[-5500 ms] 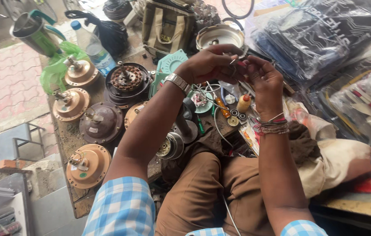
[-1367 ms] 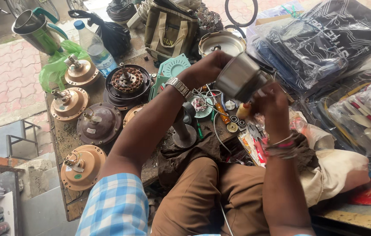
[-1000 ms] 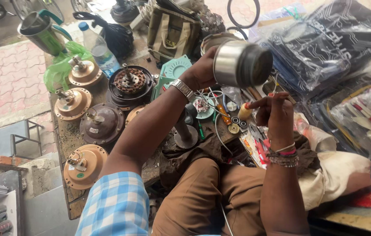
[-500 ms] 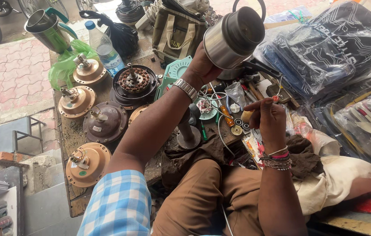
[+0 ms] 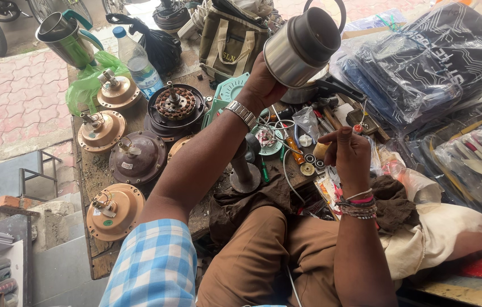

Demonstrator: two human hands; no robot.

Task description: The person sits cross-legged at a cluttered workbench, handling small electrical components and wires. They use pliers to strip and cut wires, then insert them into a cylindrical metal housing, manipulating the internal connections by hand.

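Observation:
My left hand [image 5: 261, 85] grips a steel cylindrical vessel [image 5: 300, 45], raised above the workbench and tilted with its dark open mouth toward the upper right. A metal watch sits on that wrist. My right hand [image 5: 348, 152] hovers lower, over the small parts, with fingertips pinched on a thin wire end with a small red part [image 5: 357, 128]. Beads and threads circle the right wrist. Below the hands lie wires, washers and a small screwdriver [image 5: 292, 149].
Several fan motor housings [image 5: 138, 159] cover the wooden bench's left half, one open with copper windings [image 5: 171, 105]. A steel jug [image 5: 65, 37], plastic bottle [image 5: 136, 59] and canvas bag [image 5: 229, 40] stand behind. Plastic-wrapped packs [image 5: 423, 62] pile at right. A metal post [image 5: 245, 170] stands near my knee.
My left hand has lifted the steel vessel from the bench up and to the right, turning its mouth outward. My right hand let go of it and dropped to pinch the wire.

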